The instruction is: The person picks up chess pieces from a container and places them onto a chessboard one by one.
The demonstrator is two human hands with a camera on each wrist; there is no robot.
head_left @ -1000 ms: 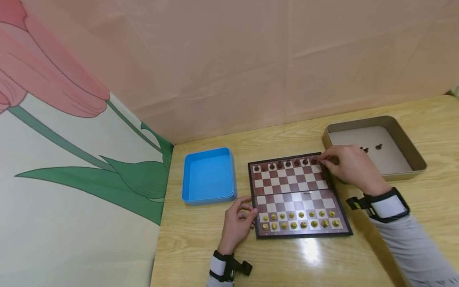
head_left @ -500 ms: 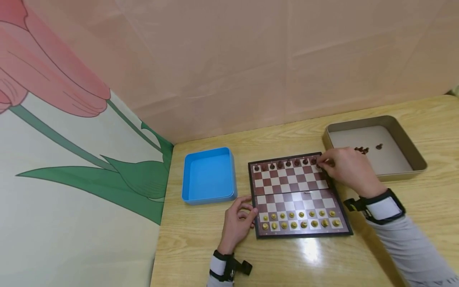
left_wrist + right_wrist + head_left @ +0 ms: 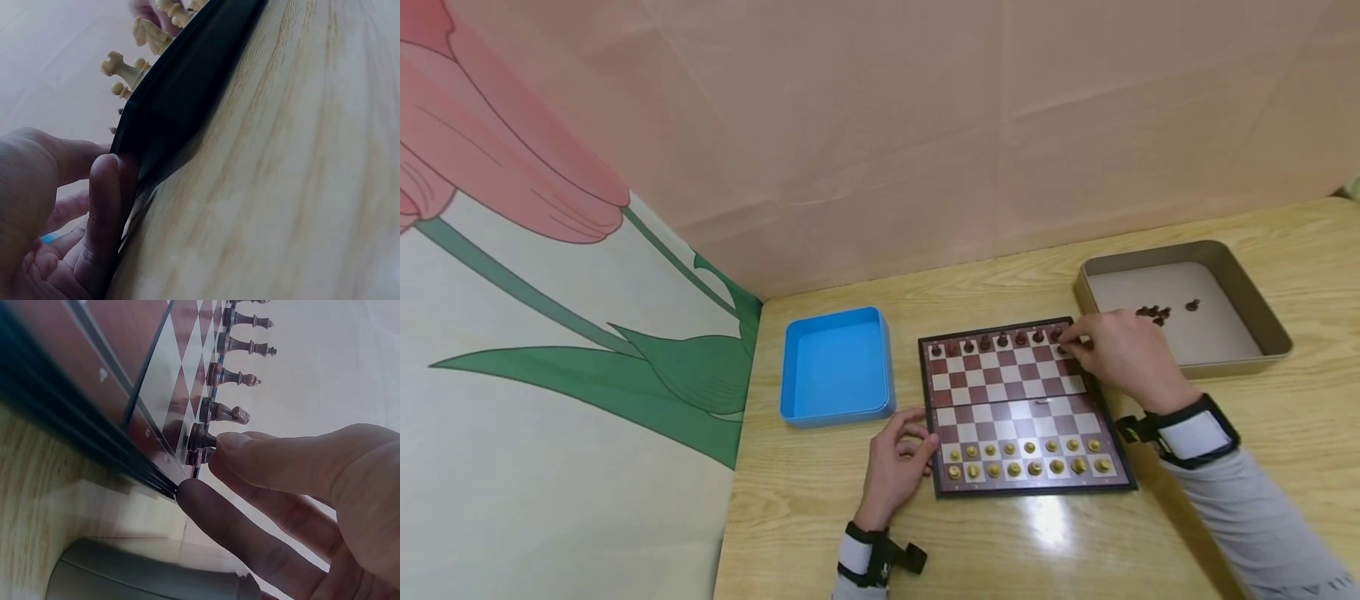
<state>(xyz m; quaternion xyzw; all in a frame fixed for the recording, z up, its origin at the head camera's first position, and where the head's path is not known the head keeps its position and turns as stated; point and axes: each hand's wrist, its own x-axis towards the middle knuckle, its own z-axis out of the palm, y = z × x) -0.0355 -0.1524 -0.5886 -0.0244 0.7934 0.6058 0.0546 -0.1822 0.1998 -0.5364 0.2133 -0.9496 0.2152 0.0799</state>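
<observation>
A dark pawn stands on the far right corner area of the magnetic chessboard, pinched between the thumb and fingers of my right hand. Behind it, dark pieces line the far row. Yellowish pieces fill the two near rows. My left hand grips the board's left edge; the left wrist view has its fingers at the dark rim, with a pale rook above.
Right of the board is a brown tray with several dark pieces inside. A blue tray sits left of the board. A wall rises behind the wooden table.
My right hand has shifted slightly left and toward me, from the board's far right corner to the square in front of the corner piece. My left hand has stayed put.
</observation>
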